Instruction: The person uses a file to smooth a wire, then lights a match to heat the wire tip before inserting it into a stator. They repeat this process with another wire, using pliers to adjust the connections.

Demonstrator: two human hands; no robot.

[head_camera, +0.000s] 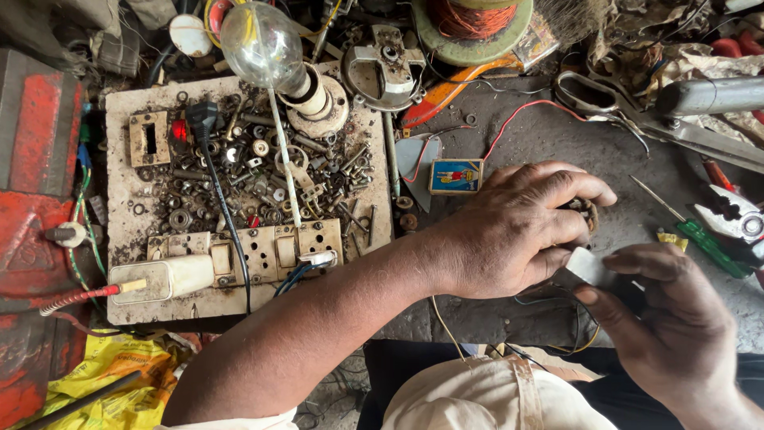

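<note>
**Both hands on a small wired part over a crowded table**

From the head camera I look straight down. My left hand [517, 231] is curled over a small dark, wire-wound part [587, 213], fingers wrapped round it so only its edge shows past the knuckles. My right hand [668, 318] pinches a flat pale grey piece [590, 267] between thumb and fingertips, touching the left hand's lower edge. Both sit above the bare grey table [549, 135], right of centre.

I judge the wound part light but delicate: thin wires [549, 301] trail from under it, so I would hold the body, not the leads. The grey piece looks stiff and smooth, best gripped by its edges.

The left forearm crosses from lower left, wrist bent inward; the right comes up from the lower right corner.

Nearby lie a small blue and yellow box [456, 176], a green-handled screwdriver [700, 239], and a switchboard [247, 199] strewn with screws beneath a clear bulb [259, 44].
</note>
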